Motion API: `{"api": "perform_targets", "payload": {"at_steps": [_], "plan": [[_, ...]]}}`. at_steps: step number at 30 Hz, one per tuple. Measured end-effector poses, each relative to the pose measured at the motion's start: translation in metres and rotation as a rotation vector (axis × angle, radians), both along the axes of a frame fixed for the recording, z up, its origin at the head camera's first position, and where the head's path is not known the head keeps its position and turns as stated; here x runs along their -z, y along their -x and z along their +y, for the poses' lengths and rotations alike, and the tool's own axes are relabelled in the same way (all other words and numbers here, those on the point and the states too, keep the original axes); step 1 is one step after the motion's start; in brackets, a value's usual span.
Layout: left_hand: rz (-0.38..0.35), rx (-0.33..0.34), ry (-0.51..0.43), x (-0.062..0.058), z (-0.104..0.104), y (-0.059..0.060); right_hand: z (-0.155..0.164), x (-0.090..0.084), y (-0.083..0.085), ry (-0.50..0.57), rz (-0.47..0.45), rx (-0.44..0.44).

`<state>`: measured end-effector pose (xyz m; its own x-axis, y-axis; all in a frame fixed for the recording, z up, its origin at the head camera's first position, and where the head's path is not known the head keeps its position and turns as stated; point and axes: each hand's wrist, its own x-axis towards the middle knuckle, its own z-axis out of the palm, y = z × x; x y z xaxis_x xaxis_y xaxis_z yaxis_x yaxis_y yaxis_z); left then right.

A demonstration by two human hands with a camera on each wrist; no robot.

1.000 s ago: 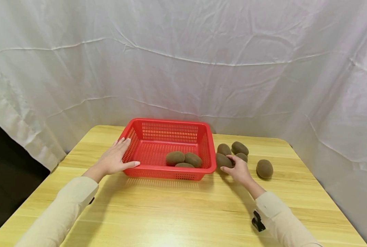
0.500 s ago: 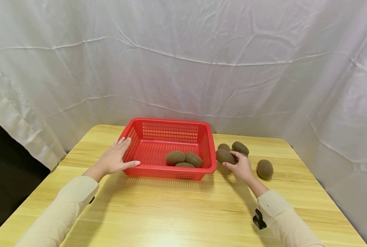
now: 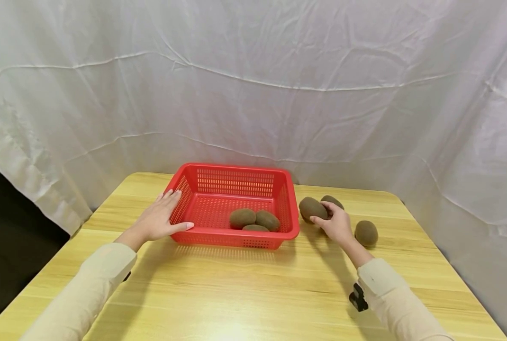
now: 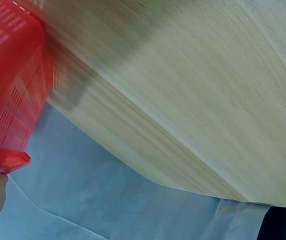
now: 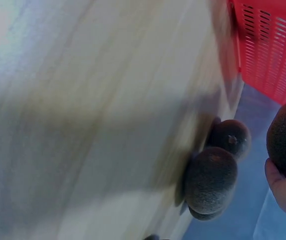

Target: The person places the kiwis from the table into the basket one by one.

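A red slotted basket (image 3: 202, 237) stands on a wooden table (image 3: 236, 293) and holds three brown kiwis (image 3: 254, 220). My left hand (image 3: 159, 220) rests flat against the basket's left rim (image 4: 13, 100), fingers straight. My right hand (image 3: 336, 225) grips one kiwi (image 3: 312, 209) lifted off the table just right of the basket; the same kiwi (image 5: 285, 137) shows in the right wrist view. Other kiwis lie on the table behind the hand (image 3: 332, 201) and to its right (image 3: 366, 233). Two kiwis (image 5: 212, 177) on the table appear in the right wrist view.
White cloth (image 3: 253, 85) hangs behind and around the table. The table's left edge drops to a dark gap (image 3: 6, 246). A black clip (image 3: 357, 299) sits on my right sleeve.
My right hand closed around a kiwi from the cluster and raised it up and slightly back, beside the basket's right wall. The left hand and basket stayed put.
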<state>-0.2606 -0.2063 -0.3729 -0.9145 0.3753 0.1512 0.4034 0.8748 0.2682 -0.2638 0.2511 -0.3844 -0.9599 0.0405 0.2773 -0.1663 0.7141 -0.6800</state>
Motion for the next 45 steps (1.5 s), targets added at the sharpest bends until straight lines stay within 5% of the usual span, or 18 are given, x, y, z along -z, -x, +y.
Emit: {"api": "perform_targets", "payload": {"at_steps": [17, 45], "plan": [[-0.015, -0.002, 0.0, -0.002, 0.0, -0.002, -0.004, -0.029, 0.002, -0.01, 0.013, 0.007], [-0.006, 0.001, -0.005, 0.0, -0.001, -0.002, -0.029, -0.049, 0.004, 0.004, 0.024, -0.068]]}}
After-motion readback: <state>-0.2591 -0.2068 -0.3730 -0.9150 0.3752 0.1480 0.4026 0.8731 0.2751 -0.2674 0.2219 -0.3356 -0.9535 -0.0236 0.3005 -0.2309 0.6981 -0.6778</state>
